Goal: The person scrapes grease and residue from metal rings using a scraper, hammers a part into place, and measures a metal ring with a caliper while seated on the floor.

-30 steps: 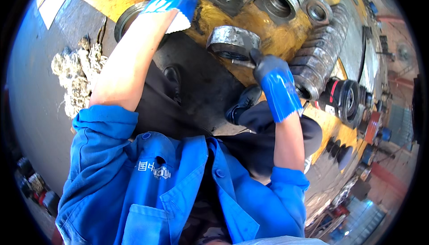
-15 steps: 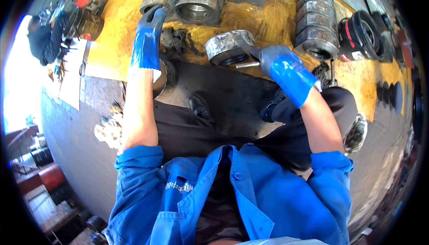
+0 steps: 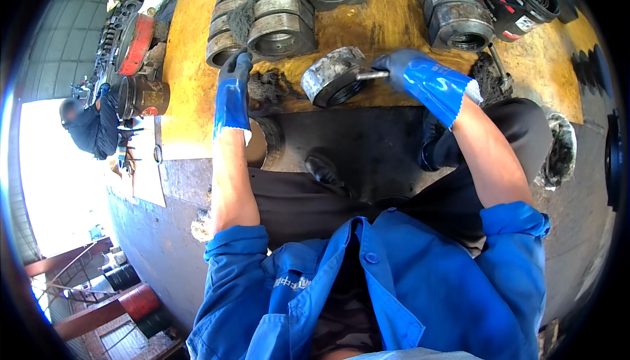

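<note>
My left hand [image 3: 235,70], in a blue and dark glove, is at the near end of the left row of thick metal rings. Its fingers are bunched on the rim of the nearest metal ring [image 3: 222,50]; their tips are partly hidden. A dark fuzzy clump [image 3: 241,20] rests on the row just above. In a matching glove, my right hand [image 3: 401,70] is closed round a short metal rod [image 3: 372,76]. The rod's bare end reaches the edge of a single tilted ring [image 3: 335,74], scuffed grey-white outside, near the table's front edge.
More ring rows [image 3: 279,32] stand on the yellow table [image 3: 387,19]. Dark shavings [image 3: 268,87] lie by my left hand. A black bucket [image 3: 518,2] stands far right, near a rod-like tool [image 3: 500,64]. At left are a rusty bucket [image 3: 141,97] and another person [image 3: 92,124].
The view has shifted, so the table and the other person sit differently in it. The rod in my right hand has come up against the scuffed ring. My left hand stays by the row's end.
</note>
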The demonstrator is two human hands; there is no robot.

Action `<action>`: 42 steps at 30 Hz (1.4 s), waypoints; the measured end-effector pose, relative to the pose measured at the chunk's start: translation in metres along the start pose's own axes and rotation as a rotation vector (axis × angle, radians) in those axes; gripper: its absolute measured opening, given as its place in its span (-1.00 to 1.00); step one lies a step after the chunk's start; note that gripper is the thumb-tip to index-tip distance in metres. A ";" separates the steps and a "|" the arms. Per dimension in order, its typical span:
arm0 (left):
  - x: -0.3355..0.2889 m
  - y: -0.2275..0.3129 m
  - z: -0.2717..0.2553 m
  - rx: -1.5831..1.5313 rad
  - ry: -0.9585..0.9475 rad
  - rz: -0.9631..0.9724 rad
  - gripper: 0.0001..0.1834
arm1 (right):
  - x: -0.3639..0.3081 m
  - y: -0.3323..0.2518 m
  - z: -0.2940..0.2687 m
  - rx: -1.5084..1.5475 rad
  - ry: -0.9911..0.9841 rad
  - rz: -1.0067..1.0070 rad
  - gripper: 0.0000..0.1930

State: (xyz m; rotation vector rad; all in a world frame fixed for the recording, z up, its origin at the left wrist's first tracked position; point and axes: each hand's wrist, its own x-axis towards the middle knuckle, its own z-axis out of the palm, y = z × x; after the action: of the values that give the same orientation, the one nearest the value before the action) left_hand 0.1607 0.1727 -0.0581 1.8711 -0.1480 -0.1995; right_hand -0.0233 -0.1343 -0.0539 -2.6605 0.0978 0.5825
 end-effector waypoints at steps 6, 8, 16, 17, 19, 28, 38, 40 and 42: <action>-0.002 0.001 0.005 -0.014 -0.022 -0.066 -0.54 | 0.011 0.040 0.018 0.124 0.035 0.056 -0.66; -0.001 0.000 0.006 -0.028 -0.037 -0.042 -0.54 | 0.010 0.046 0.018 0.305 0.005 0.095 -0.76; 0.001 0.002 0.016 0.010 -0.049 -0.078 -0.58 | 0.018 0.057 0.016 0.547 -0.044 0.140 -0.89; 0.001 0.002 0.019 -0.002 -0.036 -0.106 -0.58 | 0.023 0.060 0.019 0.691 -0.049 0.160 -0.90; -0.002 0.001 0.021 -0.021 0.002 -0.157 -0.60 | 0.027 0.059 0.015 0.450 -0.112 0.103 -0.90; 0.001 0.005 0.019 0.087 -0.123 -0.144 -0.44 | 0.021 0.053 0.012 0.561 -0.083 0.171 -0.80; 0.006 0.008 0.024 -0.023 -0.115 -0.013 -0.56 | 0.028 0.073 0.034 0.729 -0.021 0.191 -0.70; 0.006 0.007 0.022 -0.020 -0.097 -0.067 -0.56 | 0.033 0.072 0.034 0.723 -0.062 0.229 -0.70; 0.008 0.003 0.017 -0.004 -0.050 -0.140 -0.55 | 0.019 0.054 0.015 0.706 -0.106 0.207 -0.70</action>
State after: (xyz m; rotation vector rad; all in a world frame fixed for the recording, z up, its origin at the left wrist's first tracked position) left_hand 0.1653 0.1541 -0.0610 1.8747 -0.0512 -0.3428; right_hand -0.0202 -0.1768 -0.0944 -1.9430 0.4605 0.6115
